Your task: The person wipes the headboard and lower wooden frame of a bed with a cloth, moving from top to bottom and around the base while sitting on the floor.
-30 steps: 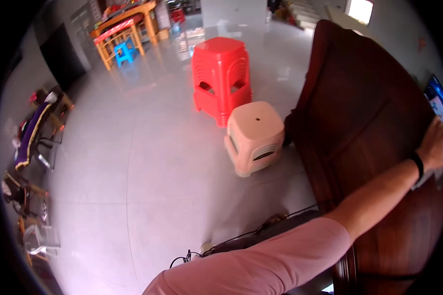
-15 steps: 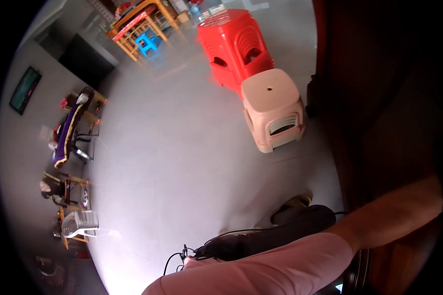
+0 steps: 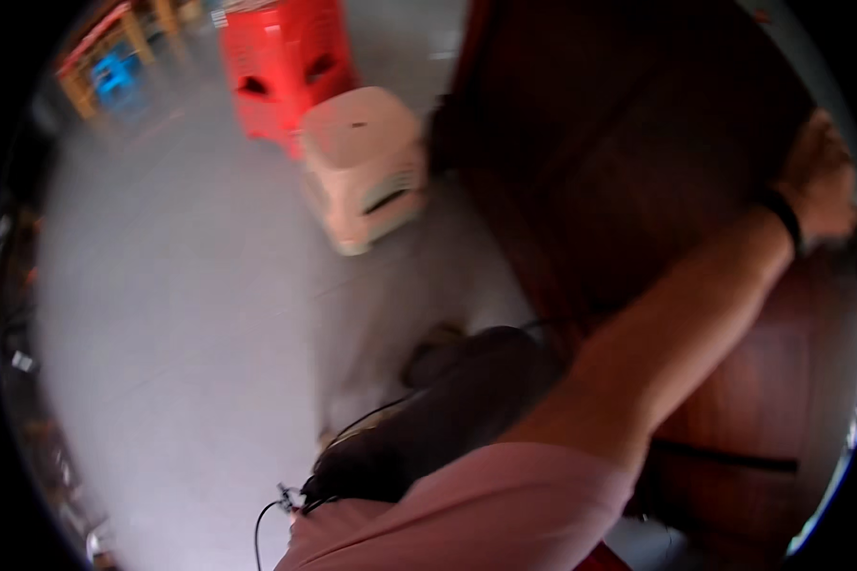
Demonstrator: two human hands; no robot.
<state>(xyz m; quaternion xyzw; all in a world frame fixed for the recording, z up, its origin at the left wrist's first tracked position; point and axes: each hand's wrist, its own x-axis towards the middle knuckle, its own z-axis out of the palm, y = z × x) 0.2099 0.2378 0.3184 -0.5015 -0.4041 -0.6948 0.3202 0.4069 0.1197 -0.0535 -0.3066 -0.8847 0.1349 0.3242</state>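
Stools (image 3: 367,167) slid up-left; my right hand (image 3: 822,181) grips the brown door (image 3: 638,143) edge. Fingers could get pinched. Left hand unseen.

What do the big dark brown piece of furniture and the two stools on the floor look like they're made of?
Furniture: probably varnished wood, reddish-brown with a faint sheen; blur hides any grain. Red stool and pale pink stool: likely moulded plastic, with uniform colour, rounded corners and cut-out slots.

A home's open room: pale tiled floor (image 3: 190,314), a red plastic stool (image 3: 281,57) and a beige stool (image 3: 367,162) far left, dark wooden furniture (image 3: 628,143) right.
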